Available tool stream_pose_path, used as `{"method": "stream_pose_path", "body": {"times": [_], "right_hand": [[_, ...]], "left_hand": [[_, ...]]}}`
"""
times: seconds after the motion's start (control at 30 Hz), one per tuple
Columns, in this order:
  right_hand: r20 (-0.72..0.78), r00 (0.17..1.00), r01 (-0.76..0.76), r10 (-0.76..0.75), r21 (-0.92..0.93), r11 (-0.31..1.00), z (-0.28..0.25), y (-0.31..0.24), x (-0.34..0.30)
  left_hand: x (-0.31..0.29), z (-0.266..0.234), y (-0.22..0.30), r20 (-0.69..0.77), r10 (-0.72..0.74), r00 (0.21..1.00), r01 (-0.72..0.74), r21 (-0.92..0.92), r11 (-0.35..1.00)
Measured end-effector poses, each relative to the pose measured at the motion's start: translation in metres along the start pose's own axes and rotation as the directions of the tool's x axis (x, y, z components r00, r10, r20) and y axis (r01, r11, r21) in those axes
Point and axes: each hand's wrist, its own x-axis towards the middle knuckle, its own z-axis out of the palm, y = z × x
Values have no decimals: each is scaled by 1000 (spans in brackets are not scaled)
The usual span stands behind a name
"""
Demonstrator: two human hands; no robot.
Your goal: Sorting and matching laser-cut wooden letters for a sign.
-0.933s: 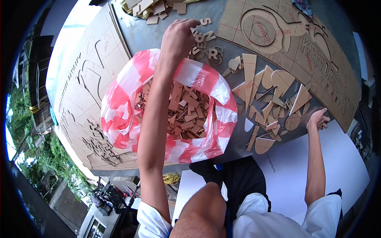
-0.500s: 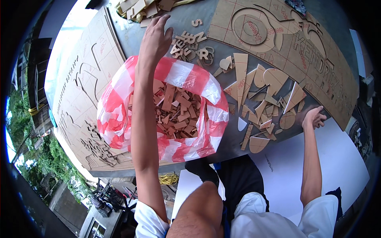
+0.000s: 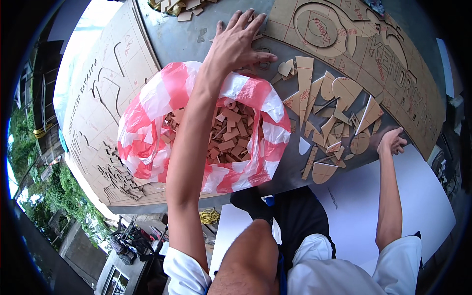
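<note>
My left hand (image 3: 239, 45) is spread palm down just beyond the bag, fingers apart over the spot with the small cut-out letters, mostly hidden beneath it. Under my left forearm sits a red-and-white striped plastic bag (image 3: 260, 93), its mouth rolled open. Inside it are many small brown offcuts (image 3: 231, 130). My right hand (image 3: 392, 142) rests at the table's near right edge, by the corner of a large cut sheet (image 3: 418, 115). Its fingers are loosely bent and slightly apart, with nothing visible in them. Between my hands lies a pile of larger curved and wedge-shaped offcuts (image 3: 339, 118).
Another brown-faced sheet (image 3: 113, 73) with cut-out shapes covers the table's left side, thin dark cut strips (image 3: 118, 177) lying on it. More offcuts (image 3: 185, 16) sit at the far edge. A white sheet (image 3: 364, 211) is below the table's right edge; yellow cord (image 3: 209, 216) lies below.
My left hand has moved right, from near the far offcuts to over the small letters, and its fingers have spread. The right hand stays at the table edge.
</note>
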Motion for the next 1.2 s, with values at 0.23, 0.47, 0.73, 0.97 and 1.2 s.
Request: {"method": "stream_pose_path", "body": {"times": [0.23, 0.47, 0.73, 0.97, 1.2], "right_hand": [[-12, 1000, -15, 15, -20, 1000, 6, 6, 8], [13, 1000, -3, 3, 2, 1000, 1, 0, 2], [14, 1000, -7, 7, -9, 1000, 5, 4, 6], [17, 1000, -9, 9, -20, 1000, 1, 1, 4], [32, 999, -7, 8, -10, 1000, 3, 2, 4]], "left_hand": [[-41, -9, -11, -48, -160, 986, 153, -117, 981], [-113, -40, 8, 63, -678, 732, 681, -61, 729], [-96, -48, -3, 209, -625, 752, 656, -147, 740], [-99, -67, -35, 433, -465, 772, 615, -327, 717], [-103, -66, -37, 465, -501, 730, 679, -409, 610]]}}
